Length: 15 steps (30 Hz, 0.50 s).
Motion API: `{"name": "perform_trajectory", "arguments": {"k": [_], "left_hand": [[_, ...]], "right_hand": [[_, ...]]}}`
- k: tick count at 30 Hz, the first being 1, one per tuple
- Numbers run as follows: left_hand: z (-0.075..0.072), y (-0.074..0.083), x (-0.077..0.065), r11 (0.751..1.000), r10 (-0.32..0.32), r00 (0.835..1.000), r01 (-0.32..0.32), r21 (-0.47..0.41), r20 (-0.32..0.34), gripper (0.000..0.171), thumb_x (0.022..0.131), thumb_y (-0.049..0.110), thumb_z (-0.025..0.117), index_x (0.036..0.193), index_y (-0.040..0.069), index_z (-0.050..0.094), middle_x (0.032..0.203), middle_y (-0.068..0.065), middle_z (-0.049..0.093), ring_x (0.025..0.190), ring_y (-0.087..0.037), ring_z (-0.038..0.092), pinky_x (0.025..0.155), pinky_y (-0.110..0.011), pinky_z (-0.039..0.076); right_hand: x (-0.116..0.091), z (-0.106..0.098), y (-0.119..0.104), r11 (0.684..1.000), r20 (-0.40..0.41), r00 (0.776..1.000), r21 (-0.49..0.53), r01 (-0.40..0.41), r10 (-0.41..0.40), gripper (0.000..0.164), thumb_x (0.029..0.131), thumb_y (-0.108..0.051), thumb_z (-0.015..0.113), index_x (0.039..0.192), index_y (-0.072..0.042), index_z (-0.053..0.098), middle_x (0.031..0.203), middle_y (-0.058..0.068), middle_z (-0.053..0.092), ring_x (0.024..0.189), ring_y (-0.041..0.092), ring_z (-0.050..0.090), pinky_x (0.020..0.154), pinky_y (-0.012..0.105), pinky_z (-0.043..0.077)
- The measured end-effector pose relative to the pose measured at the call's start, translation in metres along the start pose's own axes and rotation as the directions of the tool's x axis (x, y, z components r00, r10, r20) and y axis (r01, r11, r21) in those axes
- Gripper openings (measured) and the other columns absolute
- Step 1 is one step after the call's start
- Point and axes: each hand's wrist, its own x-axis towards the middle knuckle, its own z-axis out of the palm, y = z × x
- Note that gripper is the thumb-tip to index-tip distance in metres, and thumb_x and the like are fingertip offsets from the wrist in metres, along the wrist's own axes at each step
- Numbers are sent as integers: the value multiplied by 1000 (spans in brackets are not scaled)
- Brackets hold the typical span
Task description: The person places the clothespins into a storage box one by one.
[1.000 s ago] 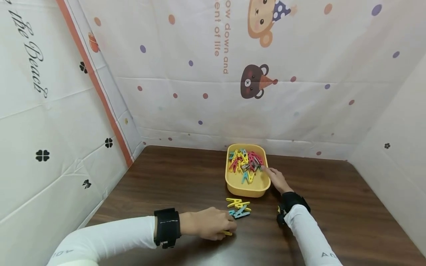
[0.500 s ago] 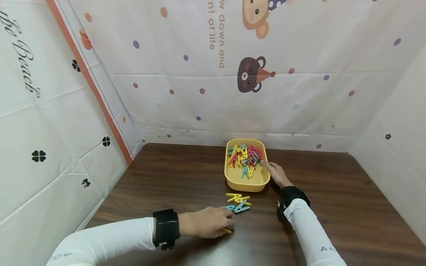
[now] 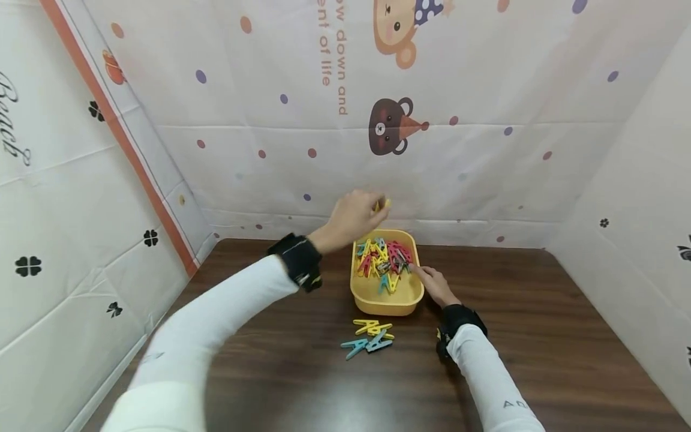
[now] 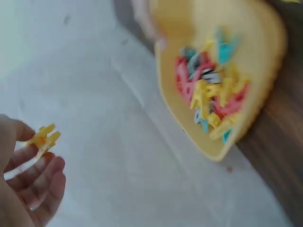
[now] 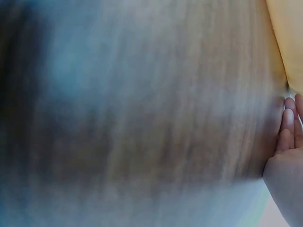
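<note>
My left hand is raised over the far left side of the yellow plastic basket, pinching a yellow clothespin between thumb and fingers. Inside the basket is a heap of yellow, red and blue clothespins. At its right side, my right hand grips the wall, one digit over the rim and several fingers along the outside. In front of the basket, yellow clothespins lie on the table, with blue clothespins just nearer.
The dark wooden table carries everything. Behind it hangs a white printed sheet that meets the far edge, close to the basket. More white sheeting closes off the left side.
From the near part of the table, my left hand has lifted a yellow clothespin up and forward to above the basket's far side. My right hand stays at the basket wall.
</note>
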Motion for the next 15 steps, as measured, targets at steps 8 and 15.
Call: {"name": "perform_trajectory", "arguments": {"k": [8, 15], "left_hand": [[88, -34, 46, 856, -516, 838, 511, 80, 175, 25, 100, 31, 63, 91, 8, 67, 79, -5, 62, 69, -18, 58, 62, -33, 46], [159, -41, 38, 730, -683, 695, 664, 163, 225, 24, 99, 28, 64, 111, 10, 75, 112, -10, 76, 97, -27, 74, 85, -44, 59]], "right_hand": [[4, 1, -2, 1000, -19, 1000, 2, -8, 8, 87, 104, -61, 36, 157, 8, 28, 163, 33, 25, 151, 49, 24, 122, 61, 23], [3, 1, 0, 1000, -20, 999, 2, -29, 29, 85, 104, -60, 37, 156, 6, 30, 163, 31, 26, 152, 48, 25, 123, 61, 23]]}}
